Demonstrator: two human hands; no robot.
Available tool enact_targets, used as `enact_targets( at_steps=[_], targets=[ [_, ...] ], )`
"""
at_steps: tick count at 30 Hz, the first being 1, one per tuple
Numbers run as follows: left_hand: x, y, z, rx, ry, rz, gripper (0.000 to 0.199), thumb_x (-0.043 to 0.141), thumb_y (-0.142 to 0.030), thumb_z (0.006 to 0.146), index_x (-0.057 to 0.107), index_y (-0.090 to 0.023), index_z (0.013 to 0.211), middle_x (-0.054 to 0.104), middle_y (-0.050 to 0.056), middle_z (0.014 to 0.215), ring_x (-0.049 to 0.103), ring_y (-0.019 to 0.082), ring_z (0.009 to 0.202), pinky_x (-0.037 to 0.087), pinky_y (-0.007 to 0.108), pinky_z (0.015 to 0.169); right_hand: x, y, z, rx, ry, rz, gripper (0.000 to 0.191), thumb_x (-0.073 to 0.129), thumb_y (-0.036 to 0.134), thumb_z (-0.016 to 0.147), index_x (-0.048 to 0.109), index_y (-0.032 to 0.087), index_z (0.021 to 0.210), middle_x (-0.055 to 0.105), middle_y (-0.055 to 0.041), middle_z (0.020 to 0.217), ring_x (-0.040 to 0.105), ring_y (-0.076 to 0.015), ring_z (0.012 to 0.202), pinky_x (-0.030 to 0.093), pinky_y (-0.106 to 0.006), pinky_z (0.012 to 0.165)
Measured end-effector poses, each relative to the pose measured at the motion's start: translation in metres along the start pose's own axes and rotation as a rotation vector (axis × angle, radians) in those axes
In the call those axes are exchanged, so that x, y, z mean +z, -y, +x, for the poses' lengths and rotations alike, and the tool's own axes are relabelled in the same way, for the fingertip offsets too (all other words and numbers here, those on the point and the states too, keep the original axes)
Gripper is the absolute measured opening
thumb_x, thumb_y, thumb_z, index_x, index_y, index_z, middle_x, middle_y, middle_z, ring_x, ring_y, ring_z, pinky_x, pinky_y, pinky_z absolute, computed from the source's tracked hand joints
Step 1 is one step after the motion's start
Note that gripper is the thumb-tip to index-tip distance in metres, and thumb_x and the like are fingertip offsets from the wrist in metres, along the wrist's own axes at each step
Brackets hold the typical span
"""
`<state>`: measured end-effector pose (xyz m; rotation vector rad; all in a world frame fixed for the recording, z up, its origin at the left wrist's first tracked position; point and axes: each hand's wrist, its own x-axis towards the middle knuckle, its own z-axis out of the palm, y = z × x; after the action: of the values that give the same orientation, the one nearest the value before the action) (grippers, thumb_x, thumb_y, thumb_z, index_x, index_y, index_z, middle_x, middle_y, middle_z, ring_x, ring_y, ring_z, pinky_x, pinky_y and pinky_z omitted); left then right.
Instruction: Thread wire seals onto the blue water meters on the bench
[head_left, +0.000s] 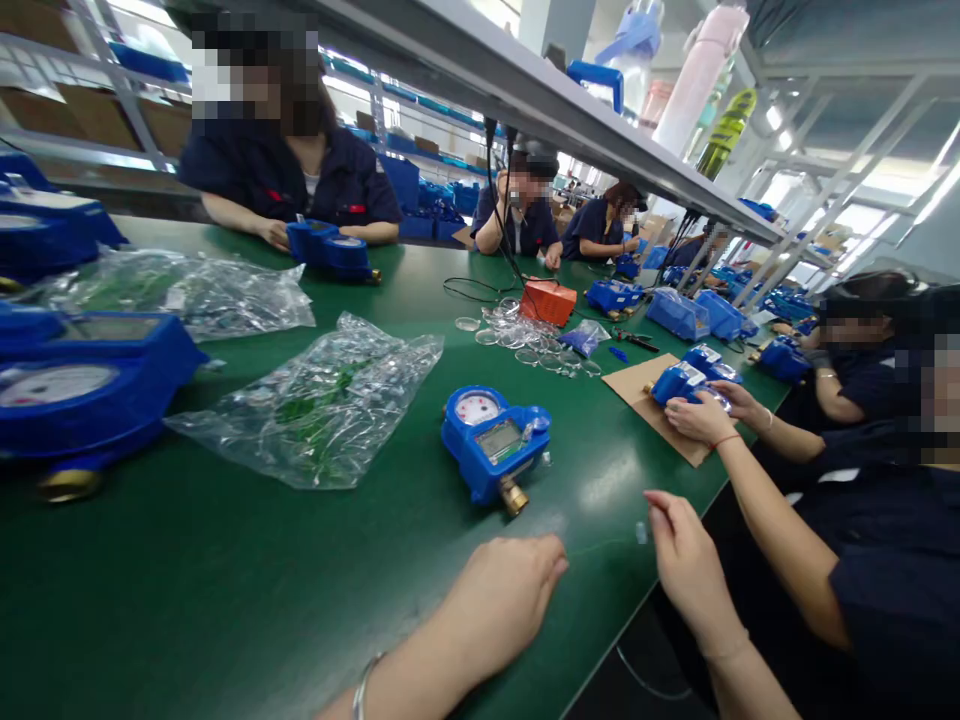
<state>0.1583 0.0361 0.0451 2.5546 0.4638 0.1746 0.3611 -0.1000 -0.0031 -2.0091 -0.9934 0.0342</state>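
Note:
My left hand [504, 592] is over the near part of the green table, its fingertips pinched on a thin green wire [600, 547]. The wire stretches right toward a small clear plastic piece [641, 532], blurred, close to the fingertips of my right hand [688, 560]. My right hand's fingers are bent together near the table edge; whether they touch the clear piece is hard to see. Just beyond my left hand lies a blue water meter [495, 445] with a round dial, a small display and a brass threaded end facing me.
Clear bags [322, 410] of green wires lie left, beside larger-looking blue meters [90, 380]. Clear rings [517, 335] and an orange box [548, 301] sit farther back. At right, a co-worker's hands [705, 415] hold a meter over cardboard [637, 395]. A shelf [480, 80] hangs overhead.

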Motion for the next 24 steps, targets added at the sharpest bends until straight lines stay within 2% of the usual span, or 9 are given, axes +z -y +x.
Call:
enact_targets(
  at_steps=[2,4,6,7,10,13,18,21,24],
  targets=[
    [0.0,0.002,-0.002,-0.033,-0.018,-0.005,0.023,0.037,-0.023,0.089,0.057,-0.021,0.078,0.069,0.006,0.074,0.066,0.025,0.068,0.044,0.029,0.058,0.013,0.012,-0.014,-0.227,-0.009,-0.12,0.025,0.043,0.027,0.088,0.057,0.019,0.107,0.052,-0.0135,0.116,0.046,-0.0298,0.113,0.031,-0.056,0.098],
    [0.001,0.004,-0.006,-0.051,-0.026,-0.019,0.024,0.036,-0.023,0.09,0.057,-0.022,0.08,0.069,0.006,0.075,0.065,0.024,0.068,0.043,0.029,0.057,0.029,0.032,-0.03,-0.396,0.134,-0.061,0.029,0.043,0.021,0.089,0.052,0.02,0.116,0.05,-0.0122,0.122,0.043,-0.0261,0.118,0.033,-0.05,0.101],
    [0.003,0.008,-0.012,-0.055,-0.04,-0.056,0.025,0.035,-0.021,0.09,0.058,-0.022,0.083,0.069,0.005,0.079,0.065,0.022,0.071,0.043,0.027,0.059,0.046,0.051,-0.041,-0.435,0.298,0.094,0.031,0.042,0.017,0.089,0.047,0.02,0.119,0.055,-0.0097,0.114,0.052,-0.0196,0.107,0.045,-0.037,0.092],
    [0.003,0.011,-0.015,-0.057,-0.051,-0.087,0.025,0.035,-0.021,0.09,0.059,-0.022,0.084,0.068,0.005,0.08,0.065,0.021,0.072,0.042,0.026,0.06,0.053,0.058,-0.045,-0.418,0.337,0.158,0.029,0.043,0.016,0.089,0.048,0.02,0.117,0.058,-0.0078,0.106,0.056,-0.0169,0.098,0.049,-0.032,0.084],
    [0.001,0.03,-0.024,-0.08,-0.085,-0.263,0.024,0.039,-0.025,0.089,0.061,-0.022,0.079,0.067,0.002,0.076,0.062,0.018,0.07,0.041,0.024,0.062,0.069,0.071,-0.043,-0.391,0.306,0.193,0.016,0.046,0.016,0.089,0.056,0.02,0.1,0.06,-0.0032,0.085,0.057,-0.0134,0.075,0.049,-0.025,0.067],
    [0.001,0.062,-0.027,-0.165,-0.14,-0.449,0.027,0.042,-0.034,0.088,0.061,-0.021,0.075,0.062,-0.001,0.066,0.059,0.015,0.063,0.04,0.022,0.058,0.071,0.08,-0.03,-0.494,0.229,0.08,0.012,0.049,0.016,0.089,0.06,0.018,0.093,0.057,-0.0033,0.076,0.054,-0.014,0.071,0.047,-0.027,0.066],
    [0.007,0.107,-0.022,-0.387,-0.382,-0.55,0.037,0.025,-0.041,0.092,0.054,-0.017,0.09,0.055,-0.001,0.066,0.059,0.015,0.06,0.044,0.023,0.054,0.058,0.11,-0.002,-0.64,0.11,-0.091,0.011,0.051,0.017,0.088,0.061,0.016,0.094,0.056,-0.0046,0.075,0.052,-0.0147,0.071,0.044,-0.028,0.067],
    [0.01,0.114,-0.022,-0.422,-0.468,-0.558,0.036,0.026,-0.04,0.092,0.055,-0.017,0.092,0.056,0.001,0.077,0.059,0.015,0.061,0.046,0.025,0.056,0.054,0.132,0.013,-0.699,0.131,-0.217,0.011,0.051,0.019,0.089,0.061,0.016,0.091,0.056,-0.0047,0.076,0.052,-0.015,0.07,0.044,-0.029,0.068],
    [0.011,0.11,-0.023,-0.363,-0.504,-0.528,0.031,0.033,-0.036,0.091,0.059,-0.02,0.092,0.057,0.002,0.088,0.059,0.017,0.076,0.045,0.028,0.07,0.055,0.147,0.025,-0.757,0.219,-0.309,0.012,0.05,0.019,0.089,0.061,0.016,0.089,0.055,-0.0045,0.075,0.052,-0.0153,0.069,0.043,-0.03,0.067]
  ],
)
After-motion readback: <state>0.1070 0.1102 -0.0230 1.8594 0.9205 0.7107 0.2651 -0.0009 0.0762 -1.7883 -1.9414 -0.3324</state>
